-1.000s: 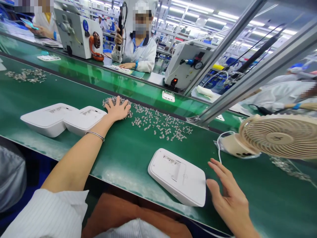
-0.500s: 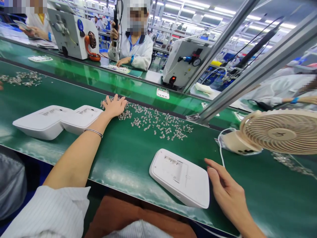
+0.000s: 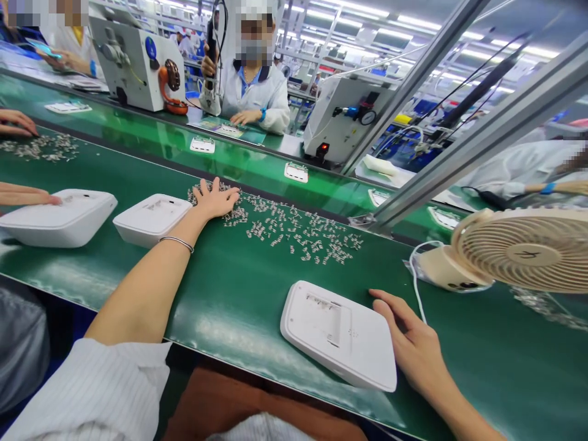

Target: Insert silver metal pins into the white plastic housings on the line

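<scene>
My left hand (image 3: 215,201) lies spread, palm down, over the left end of a scattered pile of small metal clips (image 3: 294,226), perhaps battery contacts. Anything under the palm is hidden. By my left wrist is a white plastic housing (image 3: 149,215), partly behind my forearm. Nearer my body lies another white housing (image 3: 362,343), its battery recess facing up. My right hand (image 3: 411,340) rests beside this housing's right edge, index finger stretched out; whether it touches the edge I cannot tell.
At the left, a co-worker's hand (image 3: 27,195) touches another white housing (image 3: 68,220); a second hand (image 3: 16,122) is by more clips (image 3: 43,147). A beige fan (image 3: 523,251) stands right. Beyond a metal post (image 3: 427,116), circuit boards in white frames (image 3: 296,173) lie on the green line.
My right hand has moved left, closer to the near housing. The leftmost housing has shifted left, apart from its neighbour, with a co-worker's hand on it. My left hand has barely moved.
</scene>
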A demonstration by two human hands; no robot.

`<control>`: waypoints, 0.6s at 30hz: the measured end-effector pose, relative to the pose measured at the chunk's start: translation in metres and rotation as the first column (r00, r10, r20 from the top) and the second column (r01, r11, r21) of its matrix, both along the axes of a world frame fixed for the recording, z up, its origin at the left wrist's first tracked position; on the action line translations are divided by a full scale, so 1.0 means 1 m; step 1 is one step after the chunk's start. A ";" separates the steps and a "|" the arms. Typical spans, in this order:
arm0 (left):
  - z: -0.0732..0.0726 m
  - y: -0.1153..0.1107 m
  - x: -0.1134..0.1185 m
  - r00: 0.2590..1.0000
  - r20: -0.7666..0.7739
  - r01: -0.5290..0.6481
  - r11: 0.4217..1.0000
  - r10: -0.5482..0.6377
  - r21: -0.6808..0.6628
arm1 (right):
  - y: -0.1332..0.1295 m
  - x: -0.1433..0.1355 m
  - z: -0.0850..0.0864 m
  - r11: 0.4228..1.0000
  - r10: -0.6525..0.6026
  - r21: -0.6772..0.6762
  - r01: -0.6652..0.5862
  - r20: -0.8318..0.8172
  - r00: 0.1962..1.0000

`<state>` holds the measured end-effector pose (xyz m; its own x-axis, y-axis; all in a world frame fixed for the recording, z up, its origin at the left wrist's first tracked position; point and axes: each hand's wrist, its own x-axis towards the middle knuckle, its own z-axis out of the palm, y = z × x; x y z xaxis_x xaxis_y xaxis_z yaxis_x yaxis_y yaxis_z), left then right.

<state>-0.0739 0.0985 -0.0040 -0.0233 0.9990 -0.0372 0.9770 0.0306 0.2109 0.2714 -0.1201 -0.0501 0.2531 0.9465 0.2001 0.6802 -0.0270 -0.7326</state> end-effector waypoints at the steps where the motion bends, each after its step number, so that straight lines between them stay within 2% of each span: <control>1: 0.000 -0.001 -0.001 1.000 0.006 -0.001 1.000 0.001 0.009 | 0.003 0.000 0.001 1.000 -0.006 -0.003 0.006 -0.015 1.000; 10: 0.004 -0.019 -0.013 0.996 -0.012 -0.083 0.992 0.085 0.092 | 0.064 -0.004 -0.009 0.996 -0.083 0.032 0.088 -0.128 0.988; 13: 0.011 -0.025 -0.014 0.992 -0.047 -0.106 0.985 0.113 0.139 | 0.071 -0.005 -0.011 0.993 -0.088 0.065 0.103 -0.197 0.976; 18: 0.029 -0.034 -0.011 0.986 -0.131 -0.079 0.984 0.100 0.160 | 0.068 -0.006 -0.010 0.990 0.007 0.138 0.022 -0.202 0.979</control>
<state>-0.0850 0.0647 0.0247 -0.1069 0.9862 0.1262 0.9918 0.0968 0.0833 0.2650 -0.0517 -0.0599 0.3089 0.9110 0.2732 0.5179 0.0798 -0.8517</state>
